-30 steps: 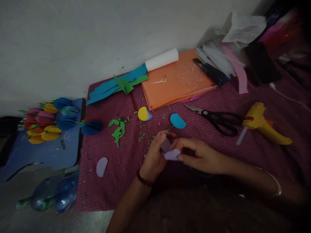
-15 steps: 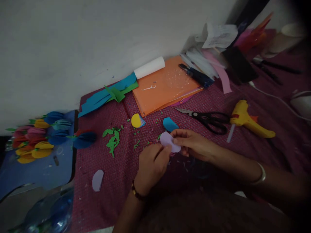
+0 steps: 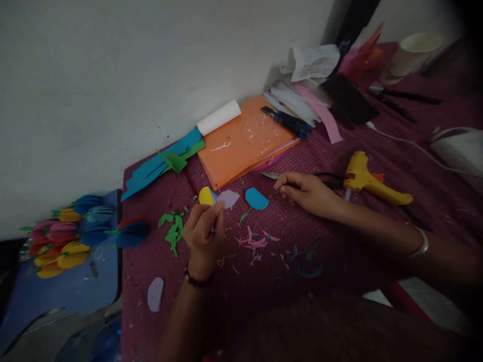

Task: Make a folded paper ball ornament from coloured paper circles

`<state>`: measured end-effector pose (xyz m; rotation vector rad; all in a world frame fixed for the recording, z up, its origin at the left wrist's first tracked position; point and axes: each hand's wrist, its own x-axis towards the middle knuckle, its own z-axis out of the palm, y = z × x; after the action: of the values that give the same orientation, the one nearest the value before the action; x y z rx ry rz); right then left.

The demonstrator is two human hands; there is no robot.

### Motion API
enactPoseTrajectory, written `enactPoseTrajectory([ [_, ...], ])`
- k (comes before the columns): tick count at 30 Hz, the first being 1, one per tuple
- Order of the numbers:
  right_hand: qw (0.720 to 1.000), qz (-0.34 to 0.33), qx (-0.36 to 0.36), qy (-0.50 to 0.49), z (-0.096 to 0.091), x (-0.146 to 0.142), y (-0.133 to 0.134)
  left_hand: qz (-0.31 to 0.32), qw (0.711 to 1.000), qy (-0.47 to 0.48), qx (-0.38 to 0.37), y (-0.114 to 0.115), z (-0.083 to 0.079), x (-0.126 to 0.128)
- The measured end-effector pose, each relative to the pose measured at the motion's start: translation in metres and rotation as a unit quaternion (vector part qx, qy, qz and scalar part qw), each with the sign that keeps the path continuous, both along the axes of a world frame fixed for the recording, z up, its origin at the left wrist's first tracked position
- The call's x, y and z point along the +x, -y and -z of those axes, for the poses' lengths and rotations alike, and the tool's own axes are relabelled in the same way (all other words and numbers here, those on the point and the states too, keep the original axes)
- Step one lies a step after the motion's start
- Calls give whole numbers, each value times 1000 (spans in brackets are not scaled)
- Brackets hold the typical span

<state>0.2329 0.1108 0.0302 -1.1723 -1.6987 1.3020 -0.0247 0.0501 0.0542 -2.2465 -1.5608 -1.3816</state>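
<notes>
My left hand [image 3: 206, 234] pinches a lilac paper piece [image 3: 229, 199] between thumb and fingers, beside a small yellow half-round paper stack [image 3: 206, 195] on the cloth. A blue paper piece [image 3: 257, 199] lies between my two hands. My right hand [image 3: 304, 195] has its fingers curled together in front of the scissors [image 3: 271, 175], covering much of them; whether it holds anything is hidden. To its right rests a yellow glue gun [image 3: 360, 176]. Another lilac folded half-round [image 3: 155, 294] lies at the lower left.
Green paper scraps [image 3: 173, 231] and pink trimmings [image 3: 256, 241] litter the maroon checked cloth [image 3: 139, 266]. Behind are orange sheets [image 3: 226, 161], a cutter [image 3: 289, 122], a white roll [image 3: 219, 118] and blue paper strips [image 3: 162, 161]. Finished colourful paper shapes [image 3: 71, 236] sit on a blue surface at left.
My hands have moved apart. The left carried the lilac paper left toward the yellow stack; the right let go of it and moved toward the scissors. The view has shifted slightly.
</notes>
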Motion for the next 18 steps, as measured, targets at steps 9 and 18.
enactPoseTrajectory([
  [9, 980, -17, 147, 134, 22, 3, -4, -24, 918, 351, -182, -3, 34, 25],
  [18, 934, -119, 234, 241, 26, 5, 1, 48, 994, 44, -91, -5, 42, 19],
])
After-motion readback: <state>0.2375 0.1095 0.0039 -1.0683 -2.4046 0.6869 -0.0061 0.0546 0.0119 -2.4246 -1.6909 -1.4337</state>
